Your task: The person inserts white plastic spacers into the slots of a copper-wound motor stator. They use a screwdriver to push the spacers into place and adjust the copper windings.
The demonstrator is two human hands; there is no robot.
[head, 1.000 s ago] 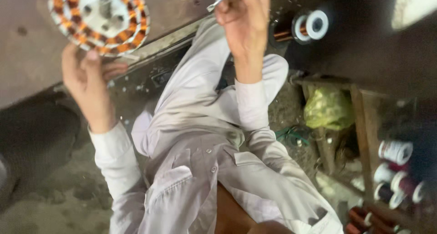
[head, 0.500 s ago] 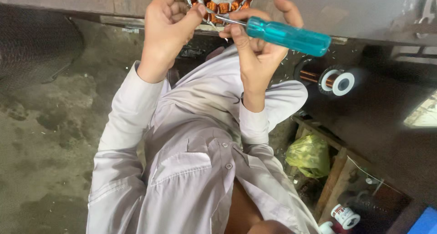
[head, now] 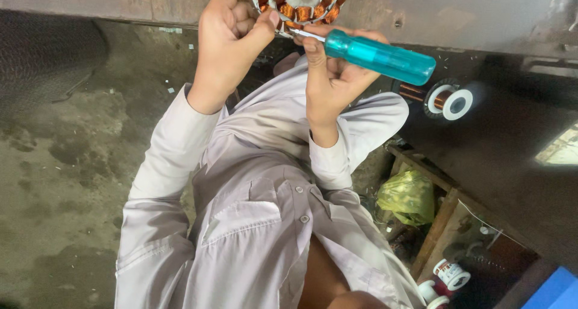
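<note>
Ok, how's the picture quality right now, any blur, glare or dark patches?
Head view: sharp on the hands and the teal screwdriver; the wound stator is cut off by the top edge; a blown-out bright patch at right; the lower right corner lies in deep shadow.

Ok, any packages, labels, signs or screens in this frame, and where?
No signs or screens.
Bag: crumpled yellow-green plastic, lower right beside a wooden frame.
Labelled spool: small white cylinder with a red-and-white label, bottom right; print too small to tell.
Wire spool: copper winding between white round flanges, right of the screwdriver; no label visible.
</note>
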